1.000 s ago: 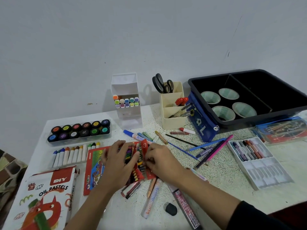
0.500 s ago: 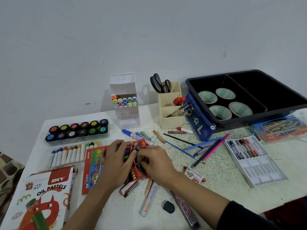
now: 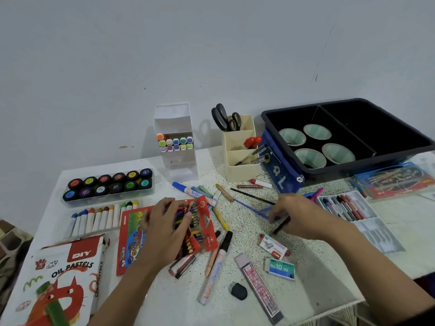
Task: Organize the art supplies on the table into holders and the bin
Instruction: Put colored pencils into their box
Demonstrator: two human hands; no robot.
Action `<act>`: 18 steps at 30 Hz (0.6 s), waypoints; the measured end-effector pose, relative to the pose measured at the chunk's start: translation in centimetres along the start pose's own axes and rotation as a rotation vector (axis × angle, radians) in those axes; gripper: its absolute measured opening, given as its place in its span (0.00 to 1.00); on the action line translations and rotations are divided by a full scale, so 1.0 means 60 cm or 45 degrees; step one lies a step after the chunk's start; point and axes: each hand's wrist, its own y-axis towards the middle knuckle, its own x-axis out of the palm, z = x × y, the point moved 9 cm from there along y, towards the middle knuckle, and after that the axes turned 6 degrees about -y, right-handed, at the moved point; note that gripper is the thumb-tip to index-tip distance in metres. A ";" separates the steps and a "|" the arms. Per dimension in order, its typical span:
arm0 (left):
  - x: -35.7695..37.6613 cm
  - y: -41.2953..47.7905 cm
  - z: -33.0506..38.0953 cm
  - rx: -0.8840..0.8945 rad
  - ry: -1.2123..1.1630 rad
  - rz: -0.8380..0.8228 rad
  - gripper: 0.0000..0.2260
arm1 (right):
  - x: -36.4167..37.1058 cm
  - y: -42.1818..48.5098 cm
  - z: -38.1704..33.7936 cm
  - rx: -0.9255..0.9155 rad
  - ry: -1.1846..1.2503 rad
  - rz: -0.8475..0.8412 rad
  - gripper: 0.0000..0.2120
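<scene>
Head view showed the table (image 3: 317, 278) crowded. Nearest you, at seven o'clock, lay the oil pastels box (image 3: 58, 278). At six o'clock sat a black eraser (image 3: 239, 291), a lead case (image 3: 259, 292) and a staples box (image 3: 281, 268).

Further in, your left hand (image 3: 164, 227) lay just at nine o'clock of centre on the open crayon box (image 3: 131, 238). Its fingers were bent over the far edge and its thumb lay on the crayons, holding the box. Your right hand (image 3: 299, 215), at three o'clock of centre and well apart from the left, had its fingers curled round a black pen (image 3: 281, 225) among loose pens. Just beside it, at three o'clock, stood a white tray of markers (image 3: 348, 208).

At ten o'clock lay a row of pastels (image 3: 101, 217), with the paint pots (image 3: 110, 184) behind it.

Farthest, by the wall, stood the white marker holder (image 3: 181, 168) at twelve and the cream holder (image 3: 242, 170) with scissors (image 3: 226, 118) at one. The black bin (image 3: 353, 169) at two held four tape rolls (image 3: 316, 131), and a blue pencil case (image 3: 280, 175) leaned on its near wall.
</scene>
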 end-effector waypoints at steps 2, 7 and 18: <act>0.000 0.000 0.000 0.007 0.003 0.003 0.15 | 0.012 -0.002 0.005 -0.034 -0.055 0.041 0.13; 0.000 0.000 0.001 0.016 0.004 0.009 0.16 | 0.026 0.003 0.007 -0.099 0.117 0.193 0.08; -0.004 -0.003 0.006 0.035 -0.003 0.037 0.23 | -0.158 -0.023 -0.156 -0.457 0.887 0.728 0.03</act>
